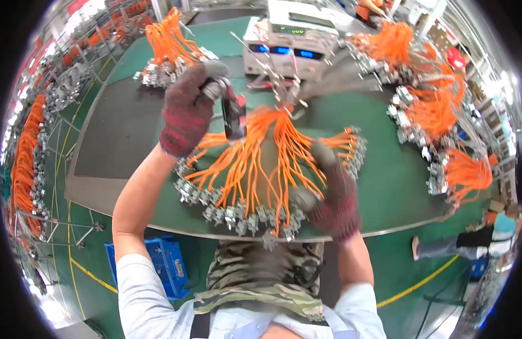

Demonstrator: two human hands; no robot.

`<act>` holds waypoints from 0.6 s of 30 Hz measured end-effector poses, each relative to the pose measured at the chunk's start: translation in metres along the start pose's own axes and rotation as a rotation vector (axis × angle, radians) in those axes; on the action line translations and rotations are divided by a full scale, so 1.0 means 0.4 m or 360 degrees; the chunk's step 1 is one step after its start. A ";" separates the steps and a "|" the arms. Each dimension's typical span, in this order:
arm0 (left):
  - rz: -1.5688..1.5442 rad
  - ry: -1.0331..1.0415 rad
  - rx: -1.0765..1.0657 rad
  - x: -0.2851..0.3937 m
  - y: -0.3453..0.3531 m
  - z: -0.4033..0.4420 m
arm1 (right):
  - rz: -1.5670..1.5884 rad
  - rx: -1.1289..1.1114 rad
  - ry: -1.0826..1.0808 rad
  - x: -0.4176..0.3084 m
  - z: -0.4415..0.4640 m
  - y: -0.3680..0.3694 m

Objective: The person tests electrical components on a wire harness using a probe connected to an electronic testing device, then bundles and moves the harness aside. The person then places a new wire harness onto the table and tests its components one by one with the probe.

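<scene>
My left hand [188, 107], in a dark red and grey work glove, is closed round a black and red hand tool [234, 113], held above the left part of an orange cable bundle. The orange cables [249, 158] fan out toward me over the green table, with grey metal connectors [232, 214] at their ends. My right hand [331, 203], gloved too, is over the right side of the fan, thumb and fingers apart near the connectors. It is somewhat blurred, and nothing shows between its fingers. Behind the bundle's gathered end are metal clips and leads [283, 85].
White instruments with lit displays [292, 51] stand at the back of the green table [385, 198]. More orange cable bundles lie at back left [169, 42] and along the right [436, 107]. A blue crate [179, 265] is below the front edge. A person [470, 243] is at right.
</scene>
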State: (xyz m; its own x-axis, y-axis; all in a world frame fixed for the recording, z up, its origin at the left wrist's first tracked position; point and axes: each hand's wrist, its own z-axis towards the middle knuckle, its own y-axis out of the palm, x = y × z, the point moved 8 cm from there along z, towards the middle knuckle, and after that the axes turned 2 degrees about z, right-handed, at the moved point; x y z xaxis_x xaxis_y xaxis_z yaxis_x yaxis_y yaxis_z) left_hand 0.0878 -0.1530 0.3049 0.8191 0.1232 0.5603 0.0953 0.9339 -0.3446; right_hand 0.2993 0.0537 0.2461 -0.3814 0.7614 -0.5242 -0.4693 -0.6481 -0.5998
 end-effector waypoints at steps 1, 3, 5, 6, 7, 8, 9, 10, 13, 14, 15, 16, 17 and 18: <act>-0.0004 0.0036 -0.0117 0.025 0.042 -0.028 | 0.0214 0.0005 0.0062 -0.017 0.031 0.008; 0.0126 0.0152 -0.0292 0.133 0.103 -0.058 | 0.0891 0.0053 0.0053 -0.036 0.068 0.062; 0.0113 0.0379 -0.0400 0.213 0.149 -0.079 | 0.1108 0.0068 0.0249 -0.031 0.047 0.098; 0.0136 0.0353 -0.0416 0.241 0.155 -0.089 | 0.1217 0.0086 0.0348 -0.031 0.034 0.115; 0.0173 0.0325 -0.0431 0.270 0.153 -0.102 | 0.1141 0.0138 0.0490 -0.052 0.009 0.103; 0.0386 0.0332 -0.0436 0.288 0.149 -0.114 | 0.1248 0.0175 0.0453 -0.084 -0.006 0.073; 0.0530 0.0579 -0.0312 0.304 0.150 -0.142 | 0.1354 0.0217 0.0416 -0.114 -0.024 0.026; 0.0668 0.0838 -0.0184 0.315 0.154 -0.172 | 0.1453 0.0258 0.0399 -0.130 -0.044 -0.018; 0.0513 0.0832 -0.0316 0.210 0.231 -0.226 | 0.1758 0.0467 0.0526 -0.116 -0.185 -0.100; 0.0519 0.0666 -0.0327 0.155 0.240 -0.238 | 0.1873 0.0527 0.0533 -0.105 -0.228 -0.121; 0.0655 0.0648 -0.0337 0.098 0.247 -0.255 | 0.1996 0.0557 0.0480 -0.083 -0.260 -0.146; 0.0796 0.0616 -0.0361 0.040 0.249 -0.268 | 0.2157 0.0494 0.0339 -0.068 -0.267 -0.170; 0.0873 0.0482 -0.0397 -0.009 0.247 -0.268 | 0.2321 0.0417 0.0204 -0.054 -0.276 -0.194; 0.1019 0.0589 -0.0450 -0.040 0.250 -0.273 | 0.2217 0.0405 0.0293 -0.050 -0.274 -0.190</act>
State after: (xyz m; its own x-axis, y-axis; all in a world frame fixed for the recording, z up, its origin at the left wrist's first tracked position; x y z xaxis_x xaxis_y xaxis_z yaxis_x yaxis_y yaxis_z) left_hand 0.1462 -0.0981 0.1793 0.8935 0.4416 -0.0814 -0.3584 0.5922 -0.7217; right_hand 0.4297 0.0860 0.2360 -0.5443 -0.5088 -0.6670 0.0610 -0.8170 0.5735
